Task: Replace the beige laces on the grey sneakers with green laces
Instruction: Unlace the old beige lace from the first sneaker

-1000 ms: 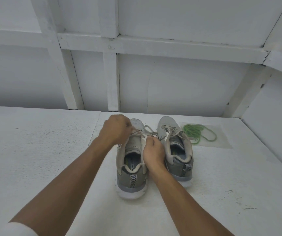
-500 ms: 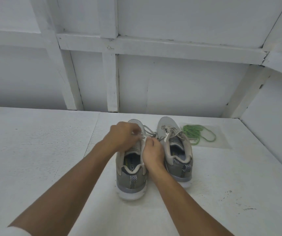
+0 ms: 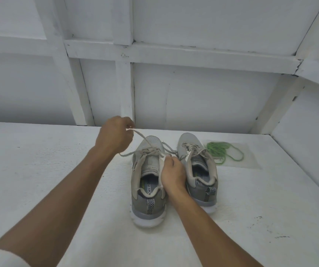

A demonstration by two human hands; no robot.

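Observation:
Two grey sneakers stand side by side on the white surface, heels toward me. My left hand [image 3: 114,135] is raised up and to the left of the left sneaker [image 3: 148,182] and pinches one end of its beige lace [image 3: 145,140], which runs taut from my fingers down to the eyelets. My right hand [image 3: 172,174] grips the right edge of that sneaker's opening by the upper eyelets. The right sneaker [image 3: 199,170] keeps its beige lace [image 3: 196,150] threaded and loosely tied. The green laces [image 3: 222,151] lie in a loose pile to the right of the sneakers.
A clear plastic sheet [image 3: 251,159] lies under the green laces. White panelled walls [image 3: 193,105] close off the back and the right side of the white surface [image 3: 39,170].
My left hand has risen up and to the left, drawing one end of the beige lace out of the left sneaker's knot. My right hand stays on the shoe.

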